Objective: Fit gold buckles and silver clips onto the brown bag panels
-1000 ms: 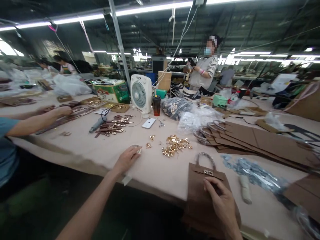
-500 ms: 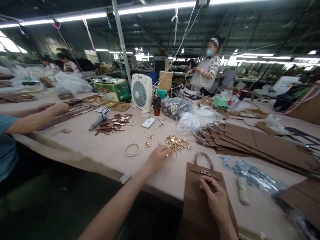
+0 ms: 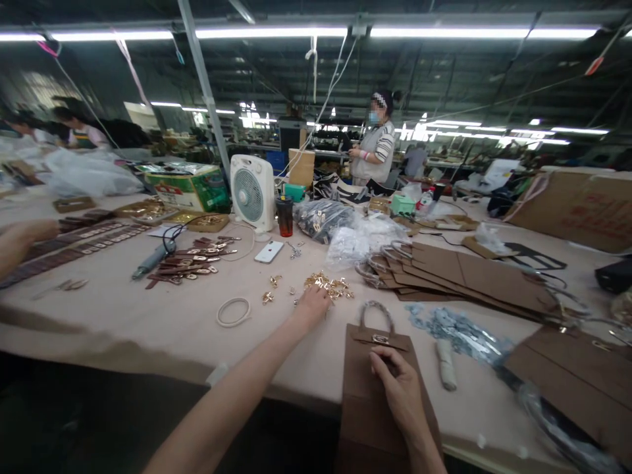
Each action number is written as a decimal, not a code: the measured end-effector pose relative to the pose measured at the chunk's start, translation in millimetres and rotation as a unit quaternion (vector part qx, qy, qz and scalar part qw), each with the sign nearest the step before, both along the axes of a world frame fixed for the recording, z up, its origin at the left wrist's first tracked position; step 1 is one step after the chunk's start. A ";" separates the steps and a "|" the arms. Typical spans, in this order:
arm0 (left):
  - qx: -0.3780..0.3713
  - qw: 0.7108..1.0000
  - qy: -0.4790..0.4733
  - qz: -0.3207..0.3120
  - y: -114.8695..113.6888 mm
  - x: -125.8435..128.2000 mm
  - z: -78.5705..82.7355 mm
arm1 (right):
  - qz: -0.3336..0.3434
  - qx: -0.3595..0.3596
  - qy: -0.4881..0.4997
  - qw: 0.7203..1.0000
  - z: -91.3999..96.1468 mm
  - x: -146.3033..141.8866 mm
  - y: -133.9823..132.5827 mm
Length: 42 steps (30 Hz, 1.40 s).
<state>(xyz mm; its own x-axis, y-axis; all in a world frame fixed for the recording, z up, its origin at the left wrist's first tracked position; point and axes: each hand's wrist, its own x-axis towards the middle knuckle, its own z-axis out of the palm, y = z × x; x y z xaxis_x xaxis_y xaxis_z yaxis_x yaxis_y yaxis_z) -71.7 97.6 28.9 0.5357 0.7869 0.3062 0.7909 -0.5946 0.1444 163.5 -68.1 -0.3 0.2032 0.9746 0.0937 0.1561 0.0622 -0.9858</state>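
My left hand [image 3: 313, 308] reaches into a heap of small gold metal clasps [image 3: 340, 288]. Its fingers curl downward at the near side of the heap, and their tips are hidden, so what they pinch is unclear. A brown handbag [image 3: 365, 388] hangs partly over the table edge before me, its wrapped handle [image 3: 378, 308] pointing away. Over the bag's front is my right hand [image 3: 399, 385], thumb and forefinger together just below the metal lock plate [image 3: 380, 340]. Anything small between those fingers is too hard to make out.
Left lie a cream tape ring [image 3: 234, 312], brown straps [image 3: 192, 260], a grey tool [image 3: 153, 260] and a phone [image 3: 269, 251]. A fan [image 3: 253, 194] and tumbler [image 3: 284, 217] stand behind. Right are stacked brown bags [image 3: 459, 270] and grey-blue scraps [image 3: 464, 332]. A co-worker's hand [image 3: 37, 232] shows at far left.
The view has swung right, so things sit farther left. My left hand's fingers are more curled at the clasps. My right hand stays over the bag.
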 end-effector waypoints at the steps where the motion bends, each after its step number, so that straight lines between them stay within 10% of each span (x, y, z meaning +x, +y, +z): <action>1: 0.004 1.000 -0.008 -0.004 -2.8 -1.4 1.1 | 0.001 0.002 0.005 1.000 -0.4 0.2 0.5; 7: 0.005 0.987 -0.150 -0.055 -39.3 31.0 1.0 | -0.035 0.030 0.106 0.993 -8.7 2.8 10.3; 13: -0.209 0.868 -0.439 -0.102 -92.6 90.2 -21.9 | -0.059 0.081 0.270 0.958 -13.5 8.7 19.4; 35: -0.197 0.845 -0.490 -0.082 -104.0 96.6 -36.4 | -0.027 0.059 0.107 0.992 -16.9 12.6 18.9; 42: -0.234 0.817 -0.523 -0.072 -104.0 96.2 -40.2 | 0.000 0.027 0.229 0.973 -13.7 10.1 19.4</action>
<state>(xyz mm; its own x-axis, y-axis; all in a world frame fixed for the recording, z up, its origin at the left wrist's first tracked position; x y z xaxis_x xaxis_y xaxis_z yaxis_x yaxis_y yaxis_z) 24.6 -6.4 -11.3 0.2702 0.9010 0.3394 0.0169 -0.3569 0.9340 173.5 -48.7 -14.0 0.2355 0.9709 0.0440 -0.2996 0.1155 -0.9471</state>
